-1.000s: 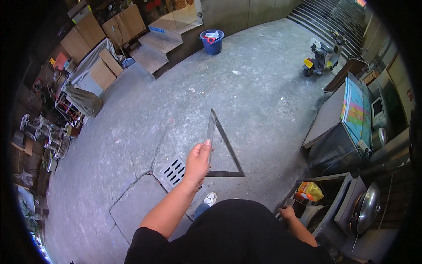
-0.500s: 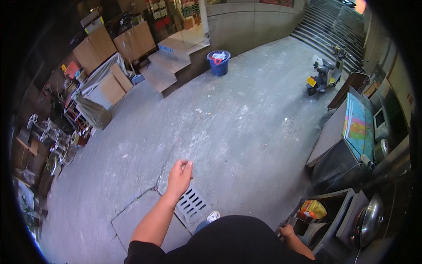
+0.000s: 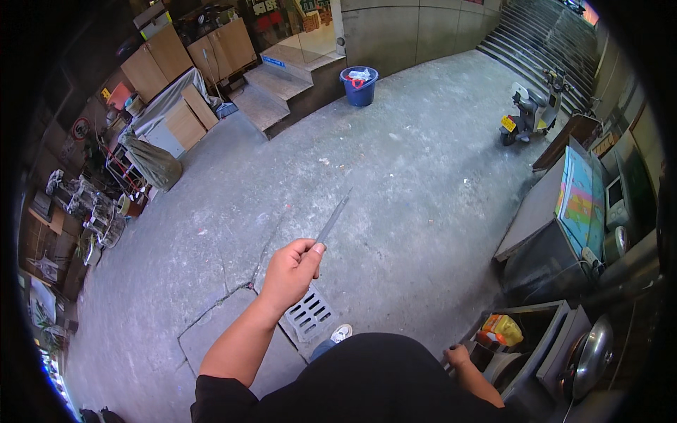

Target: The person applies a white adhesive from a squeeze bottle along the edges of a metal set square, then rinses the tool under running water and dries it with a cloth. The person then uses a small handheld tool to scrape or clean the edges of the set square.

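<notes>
My left hand (image 3: 290,271) is closed around a knife, whose handle is hidden in the fist. Its narrow grey blade (image 3: 333,220) tapers to a point, slanting up and away over the concrete ground. At the lower right, my right hand (image 3: 458,356) is closed at the left edge of an open-topped dark metal cabinet (image 3: 546,310); what its fingers grip cannot be made out. Inside that cabinet lie a yellow and orange package (image 3: 502,329) and a pale rounded object (image 3: 502,370).
A slotted drain grate (image 3: 309,314) lies in the ground beside my shoe (image 3: 342,333). Ahead stand a blue bucket (image 3: 360,90) and steps (image 3: 271,92). A parked scooter (image 3: 530,113) and a covered counter (image 3: 536,236) are on the right. A lidded pan (image 3: 591,356) stands near my right arm.
My left hand has moved a little forward and turned, and the blade now shows above it. The right hand stays at the cabinet edge. The view has shifted slightly.
</notes>
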The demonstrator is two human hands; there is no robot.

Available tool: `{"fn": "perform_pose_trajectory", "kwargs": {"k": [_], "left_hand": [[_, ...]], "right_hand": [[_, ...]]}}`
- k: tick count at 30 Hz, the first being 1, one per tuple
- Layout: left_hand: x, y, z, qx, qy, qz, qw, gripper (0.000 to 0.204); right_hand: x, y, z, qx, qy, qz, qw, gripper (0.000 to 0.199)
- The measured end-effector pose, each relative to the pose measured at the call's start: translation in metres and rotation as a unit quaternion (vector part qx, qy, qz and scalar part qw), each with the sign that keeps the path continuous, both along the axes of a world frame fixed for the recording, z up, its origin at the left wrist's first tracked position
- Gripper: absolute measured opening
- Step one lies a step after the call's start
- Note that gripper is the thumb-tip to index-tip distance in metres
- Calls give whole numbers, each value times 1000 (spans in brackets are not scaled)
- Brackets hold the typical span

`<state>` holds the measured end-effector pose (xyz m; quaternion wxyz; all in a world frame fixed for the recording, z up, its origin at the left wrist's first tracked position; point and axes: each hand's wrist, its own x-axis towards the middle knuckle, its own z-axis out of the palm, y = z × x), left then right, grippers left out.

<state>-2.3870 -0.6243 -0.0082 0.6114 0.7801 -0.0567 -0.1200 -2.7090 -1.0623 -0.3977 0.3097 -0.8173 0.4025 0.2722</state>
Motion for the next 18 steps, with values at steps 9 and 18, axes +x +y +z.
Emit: {"fn": "perform_pose_trajectory", "kwargs": {"k": [9,18], "left_hand": [[0,0,4,-36,57,-19,998,29],[14,6,-17,-40,151,-23,988,32]], "right_hand": [[-15,7,-1,-28,-21,21,999,49],[-23,11,-3,-9,-22,9,1000,52]]}}
